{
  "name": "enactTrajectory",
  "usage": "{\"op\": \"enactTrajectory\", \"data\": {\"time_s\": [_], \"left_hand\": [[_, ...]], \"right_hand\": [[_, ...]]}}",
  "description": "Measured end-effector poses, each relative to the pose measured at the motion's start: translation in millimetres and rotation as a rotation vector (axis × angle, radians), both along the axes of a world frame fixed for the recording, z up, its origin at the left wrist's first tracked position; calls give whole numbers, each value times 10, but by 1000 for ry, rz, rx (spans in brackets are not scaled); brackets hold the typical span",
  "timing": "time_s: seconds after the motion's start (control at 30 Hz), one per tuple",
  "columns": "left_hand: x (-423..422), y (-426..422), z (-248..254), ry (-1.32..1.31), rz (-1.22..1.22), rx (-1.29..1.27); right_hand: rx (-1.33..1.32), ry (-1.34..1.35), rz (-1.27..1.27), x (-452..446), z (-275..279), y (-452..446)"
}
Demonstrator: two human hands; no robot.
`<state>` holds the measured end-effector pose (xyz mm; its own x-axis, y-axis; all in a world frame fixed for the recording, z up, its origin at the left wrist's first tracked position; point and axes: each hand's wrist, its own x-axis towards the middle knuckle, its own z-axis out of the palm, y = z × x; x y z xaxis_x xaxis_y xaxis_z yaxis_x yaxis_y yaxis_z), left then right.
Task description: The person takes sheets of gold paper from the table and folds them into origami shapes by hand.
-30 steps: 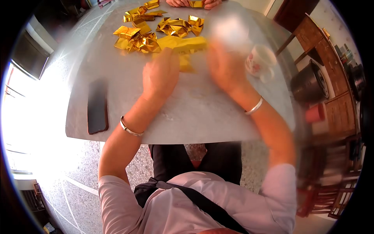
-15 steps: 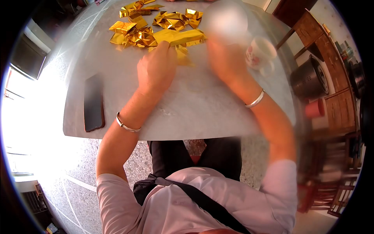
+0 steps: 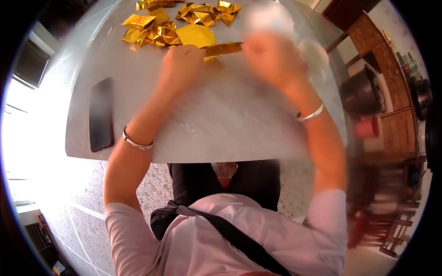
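Between my two hands stretches a narrow strip of gold foil [image 3: 224, 49]. My left hand [image 3: 183, 63] is closed on its left end, and my right hand [image 3: 268, 57] is closed on its right end, blurred by motion. A flat gold sheet [image 3: 197, 36] lies on the table just beyond the strip. Crumpled or folded gold foil pieces [image 3: 159, 34] rest to the left of it, with more gold pieces [image 3: 202, 14] farther back. A small gold patch shows faintly below the strip.
The grey table [image 3: 221, 124] bears a dark phone [image 3: 101, 115] on the left. A blurred white round object [image 3: 269, 17] stands behind my right hand, and a clear cup [image 3: 314, 53] is to its right. Off the table at right are a dark bin [image 3: 361, 92] and a red bucket [image 3: 367, 127].
The foil between my hands is now a narrower strip, and the flat sheet behind it shows more. My left hand has shifted slightly left. The other person's hands have left the view.
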<state>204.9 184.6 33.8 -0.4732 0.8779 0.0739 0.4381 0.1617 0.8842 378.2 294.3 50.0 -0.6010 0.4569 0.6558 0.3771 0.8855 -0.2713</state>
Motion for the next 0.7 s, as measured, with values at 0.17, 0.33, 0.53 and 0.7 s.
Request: {"op": "enactTrajectory", "data": {"time_s": [0.17, 0.33, 0.53, 0.7], "left_hand": [[-53, -38, 10, -139, -117, 36], [-13, -88, 64, -201, -148, 43], [-82, -83, 39, -147, -262, 29], [-87, -68, 32, -215, -266, 11]], "right_hand": [[-288, -109, 79, 64, 77, 9], [-428, -160, 144, 90, 70, 112], [-756, -196, 257, 140, 222, 62], [-1020, -195, 248, 178, 270, 88]]}}
